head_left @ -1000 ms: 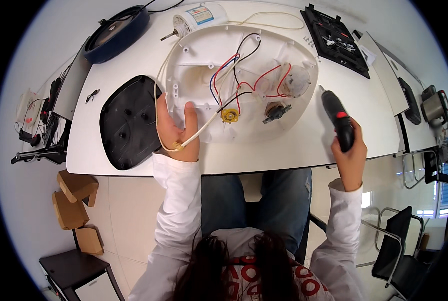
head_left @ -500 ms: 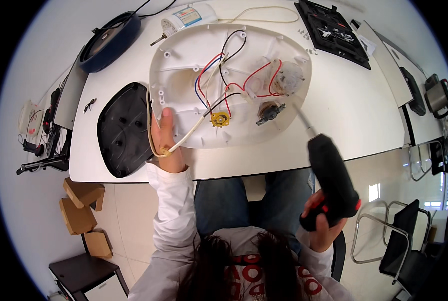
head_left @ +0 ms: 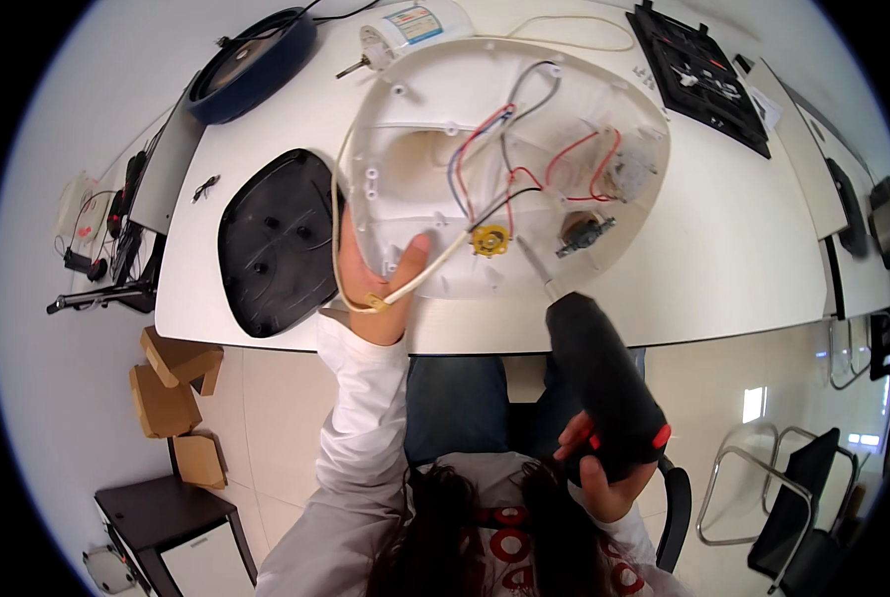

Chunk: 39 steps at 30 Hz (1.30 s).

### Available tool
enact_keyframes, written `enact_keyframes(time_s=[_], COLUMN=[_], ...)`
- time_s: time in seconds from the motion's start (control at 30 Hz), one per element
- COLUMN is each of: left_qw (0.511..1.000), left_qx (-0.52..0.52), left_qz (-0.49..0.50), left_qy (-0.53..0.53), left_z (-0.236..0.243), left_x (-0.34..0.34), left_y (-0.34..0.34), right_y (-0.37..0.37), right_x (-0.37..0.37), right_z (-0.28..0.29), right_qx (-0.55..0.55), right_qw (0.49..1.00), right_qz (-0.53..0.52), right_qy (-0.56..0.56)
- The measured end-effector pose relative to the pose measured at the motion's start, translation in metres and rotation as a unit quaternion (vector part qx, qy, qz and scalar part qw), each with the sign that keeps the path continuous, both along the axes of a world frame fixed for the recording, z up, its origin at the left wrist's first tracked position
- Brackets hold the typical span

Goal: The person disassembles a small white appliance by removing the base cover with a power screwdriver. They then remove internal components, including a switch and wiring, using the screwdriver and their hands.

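My left hand (head_left: 377, 294) grips the lower left edge of a white plastic housing (head_left: 562, 274), thumb inside the rim. The shell is tilted with its hollow side showing. Inside sit a yellow round switch-like part (head_left: 490, 240), a dark metal-fronted part (head_left: 584, 234) and a whitish translucent round part (head_left: 632, 176), with red, blue and black wires among them. A white cable (head_left: 428, 269) runs past my left thumb. My right hand (head_left: 612, 486) is wrapped round the handle of a black power screwdriver (head_left: 599, 358); its thin bit points into the housing, just right of the yellow part.
Left of the housing lies a black plastic cover (head_left: 271, 264). Behind are a white motor-like cylinder (head_left: 415, 28) with a shaft and a dark blue round base (head_left: 251, 65). An open black tool case (head_left: 698, 80) lies at the back right, small screws (head_left: 646, 77) beside it.
The screwdriver has swung left, its tip going from right of the dark part to beside the yellow one. The whole view has shifted; my left hand keeps its hold on the housing.
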<state>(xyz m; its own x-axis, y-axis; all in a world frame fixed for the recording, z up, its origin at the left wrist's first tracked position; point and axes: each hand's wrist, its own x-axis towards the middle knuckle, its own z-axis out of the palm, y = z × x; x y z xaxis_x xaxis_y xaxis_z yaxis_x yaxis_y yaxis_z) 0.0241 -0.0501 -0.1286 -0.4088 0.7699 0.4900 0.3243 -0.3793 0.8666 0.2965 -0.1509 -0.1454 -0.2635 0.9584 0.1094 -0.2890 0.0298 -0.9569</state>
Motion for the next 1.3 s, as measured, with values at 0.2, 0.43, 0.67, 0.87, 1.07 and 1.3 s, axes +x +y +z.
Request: enact_keyframes(time_s=[0.2, 0.43, 0.67, 0.87, 1.07, 1.3], left_qw=[1.0, 0.999, 0.996, 0.977, 0.964, 0.966], left_qx=[-0.009, -0.012, -0.031, -0.009, -0.012, -0.008], left_qz=[-0.009, 0.039, 0.085, 0.056, 0.068, 0.048], left_qy=[0.013, 0.005, -0.009, -0.206, -0.258, -0.254], left_z=[0.004, 0.005, -0.017, -0.024, -0.023, -0.021], left_x=[0.003, 0.007, -0.005, 0.001, 0.001, 0.003], left_y=[-0.004, -0.005, -0.005, -0.012, -0.014, -0.013], right_y=[-0.002, -0.004, -0.01, -0.019, -0.006, 0.001], right_x=[-0.011, -0.003, 0.01, 0.021, 0.027, 0.02], right_z=[0.005, -0.001, -0.005, -0.013, -0.013, -0.008], right_qx=[0.07, 0.114, 0.046, 0.0, 0.009, 0.004], right_qw=[0.995, 0.984, 0.995, 0.986, 0.99, 0.993], right_qz=[0.067, 0.034, -0.063, -0.158, -0.127, -0.112], right_qy=[-0.031, -0.136, -0.065, -0.052, -0.065, -0.028])
